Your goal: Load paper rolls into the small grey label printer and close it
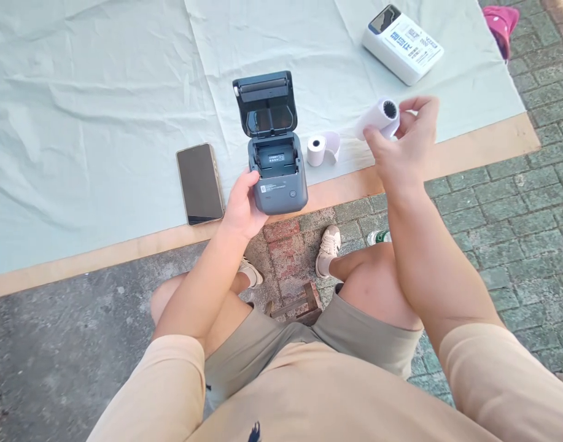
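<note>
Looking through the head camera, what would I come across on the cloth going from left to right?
Phone → left hand touching the small printer → small printer with its lid open → paper roll standing on the cloth → second paper roll held up in the right hand → white box.

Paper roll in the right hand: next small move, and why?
Probably lower the paper roll into the printer: its lid stands open, the bay looks empty, the left hand steadies the body, and the right hand holds the roll up, off to its right.
</note>
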Available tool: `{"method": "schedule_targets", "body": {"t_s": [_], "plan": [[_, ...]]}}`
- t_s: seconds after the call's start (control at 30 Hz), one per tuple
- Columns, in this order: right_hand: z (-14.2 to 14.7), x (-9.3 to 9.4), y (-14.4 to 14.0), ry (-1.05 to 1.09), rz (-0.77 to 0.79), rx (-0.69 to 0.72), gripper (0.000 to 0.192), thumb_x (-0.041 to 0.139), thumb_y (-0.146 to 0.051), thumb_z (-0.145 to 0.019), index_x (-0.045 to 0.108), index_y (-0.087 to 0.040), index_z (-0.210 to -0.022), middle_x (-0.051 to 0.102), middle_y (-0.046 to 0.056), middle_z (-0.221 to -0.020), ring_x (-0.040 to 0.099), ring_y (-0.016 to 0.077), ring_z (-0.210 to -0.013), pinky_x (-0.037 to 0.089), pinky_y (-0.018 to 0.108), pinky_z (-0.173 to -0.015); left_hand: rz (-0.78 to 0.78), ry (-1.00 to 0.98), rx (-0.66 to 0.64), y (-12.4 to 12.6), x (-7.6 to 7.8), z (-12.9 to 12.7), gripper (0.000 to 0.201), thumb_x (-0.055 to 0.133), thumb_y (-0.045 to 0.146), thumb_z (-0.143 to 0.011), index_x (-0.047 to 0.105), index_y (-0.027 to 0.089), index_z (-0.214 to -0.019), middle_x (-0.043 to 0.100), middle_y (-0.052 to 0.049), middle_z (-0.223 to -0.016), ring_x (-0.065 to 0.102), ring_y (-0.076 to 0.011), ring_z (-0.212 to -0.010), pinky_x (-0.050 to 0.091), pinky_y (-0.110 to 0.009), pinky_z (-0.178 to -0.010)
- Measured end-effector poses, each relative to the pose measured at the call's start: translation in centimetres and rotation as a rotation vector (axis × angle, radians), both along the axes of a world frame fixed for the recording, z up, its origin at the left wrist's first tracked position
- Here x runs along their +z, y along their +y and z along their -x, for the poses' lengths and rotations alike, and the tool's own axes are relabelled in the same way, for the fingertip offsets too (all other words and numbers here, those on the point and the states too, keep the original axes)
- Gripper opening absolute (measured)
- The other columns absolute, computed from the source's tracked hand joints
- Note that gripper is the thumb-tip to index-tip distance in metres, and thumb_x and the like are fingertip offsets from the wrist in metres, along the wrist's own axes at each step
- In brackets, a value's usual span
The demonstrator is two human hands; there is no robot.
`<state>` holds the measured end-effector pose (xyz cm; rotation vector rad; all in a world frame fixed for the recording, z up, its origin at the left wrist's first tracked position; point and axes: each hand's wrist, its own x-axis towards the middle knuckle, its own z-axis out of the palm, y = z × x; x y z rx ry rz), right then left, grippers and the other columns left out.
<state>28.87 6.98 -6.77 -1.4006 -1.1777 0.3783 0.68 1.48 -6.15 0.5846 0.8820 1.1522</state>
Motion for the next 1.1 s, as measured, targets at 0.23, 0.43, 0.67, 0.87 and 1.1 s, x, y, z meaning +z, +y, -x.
{"method": "schedule_targets", "body": {"t_s": [0.23, 0.43, 0.67, 0.87, 1.1], "plan": [[7.1, 6.6, -4.1, -0.367, 0.04, 0.375, 0.021, 0.072, -0.035, -0.091, 0.07, -0.036, -0.112, 0.076, 0.005, -0.118, 0.069, 0.0372, -0.125, 0.045, 0.066, -0.122, -0.057, 0.029, -0.033, -0.4, 0.5, -0.5, 0.051, 0.088, 0.054, -0.079, 0.07, 0.024, -0.116, 0.085, -0.007, -0.116, 0.079, -0.0331, -0.129, 0.067, -0.043, -0.105], [10.2, 6.4, -4.1, -0.62, 0.121, 0.494, 0.027, 0.062, -0.022, -0.09, 0.074, -0.037, -0.109, 0.084, 0.0, -0.124, 0.073, 0.0375, -0.122, 0.043, 0.071, -0.113, -0.05, 0.017, -0.024, -1.2, 0.8, -0.9, 0.061, 0.095, 0.057, -0.072, 0.066, 0.028, -0.118, 0.083, -0.005, -0.112, 0.078, -0.0352, -0.13, 0.066, -0.045, -0.105], [9.9, 5.0, -3.8, -0.393, 0.081, 0.575, 0.005, 0.064, -0.032, -0.095, 0.061, -0.035, -0.098, 0.081, 0.003, -0.126, 0.074, 0.0367, -0.124, 0.043, 0.068, -0.119, 0.003, -0.073, -0.023, -0.8, 0.5, -0.6, 0.059, 0.094, 0.052, -0.072, 0.066, 0.026, -0.117, 0.08, 0.001, -0.095, 0.083, -0.0262, -0.093, 0.07, -0.041, -0.089], [9.4, 4.2, -3.8, -0.642, 0.006, 0.487, 0.013, 0.055, -0.019, -0.097, 0.06, -0.031, -0.1, 0.082, 0.006, -0.127, 0.073, 0.0327, -0.132, 0.046, 0.06, -0.113, -0.04, -0.061, -0.076, -0.7, 0.4, -0.7, 0.07, 0.097, 0.059, -0.069, 0.062, 0.025, -0.119, 0.08, 0.0, -0.1, 0.083, -0.0272, -0.099, 0.068, -0.039, -0.086], [8.9, 4.0, -3.8, -0.715, -0.028, 0.536, 0.017, 0.06, -0.032, -0.107, 0.072, -0.03, -0.096, 0.085, 0.001, -0.117, 0.07, 0.0351, -0.141, 0.041, 0.058, -0.116, -0.059, -0.086, -0.089, -0.8, 0.5, -0.6, 0.069, 0.095, 0.061, -0.072, 0.063, 0.025, -0.121, 0.08, -0.002, -0.105, 0.082, -0.0268, -0.107, 0.067, -0.036, -0.089]]}}
